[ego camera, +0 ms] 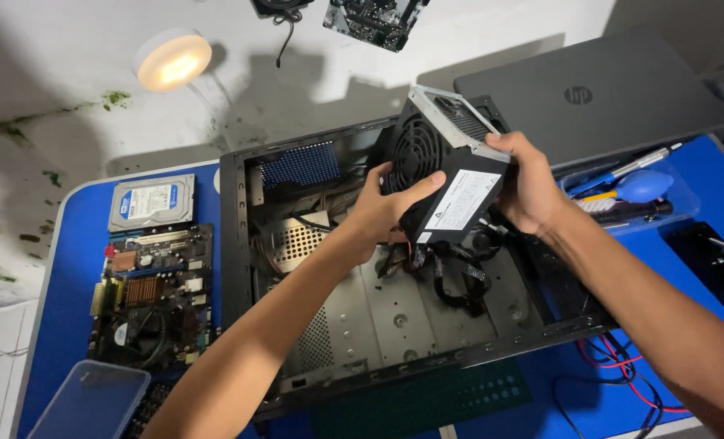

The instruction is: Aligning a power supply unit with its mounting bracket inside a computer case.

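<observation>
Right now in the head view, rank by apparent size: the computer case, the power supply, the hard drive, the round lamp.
1. Computer case, clearly largest.
2. Power supply, held up in both hands nearer the camera, so it looks bigger than it is.
3. Hard drive.
4. Round lamp; close to the drive, so this order is unsure.

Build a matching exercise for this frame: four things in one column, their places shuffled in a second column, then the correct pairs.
Things:
1. power supply
2. hard drive
3. laptop
4. motherboard

Places:
A. shut, beyond the computer case
B. held in both hands, left hand and right hand, above the open case
C. flat on the blue table, left of the case, nearer the camera
D. on the table's far left corner

Pairs: 1-B, 2-D, 3-A, 4-C
</observation>
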